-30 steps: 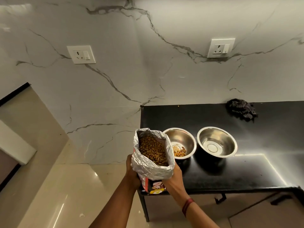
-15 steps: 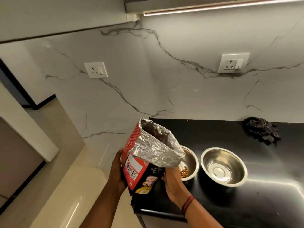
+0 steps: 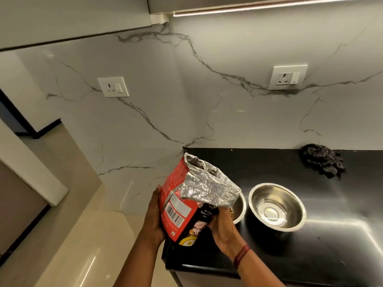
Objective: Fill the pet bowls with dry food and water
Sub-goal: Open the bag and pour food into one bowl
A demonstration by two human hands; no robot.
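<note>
Gripping the tilted kibble bag (image 3: 182, 212) at the half-hidden steel bowl (image 3: 240, 207) — little kibble shows inside — the left hand (image 3: 154, 216) and right hand (image 3: 222, 229) seem mid-pour, the neighbouring bowl (image 3: 276, 207) seemingly waterless.

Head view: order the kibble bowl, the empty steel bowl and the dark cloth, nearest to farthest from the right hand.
1. Kibble bowl, beside the right hand.
2. Empty steel bowl, further right.
3. Dark cloth, far back, rightmost.

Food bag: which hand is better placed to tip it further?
Probably the left hand: it grips the food bag on the side away from the left bowl, free to lift; the right hand props it beneath.
</note>
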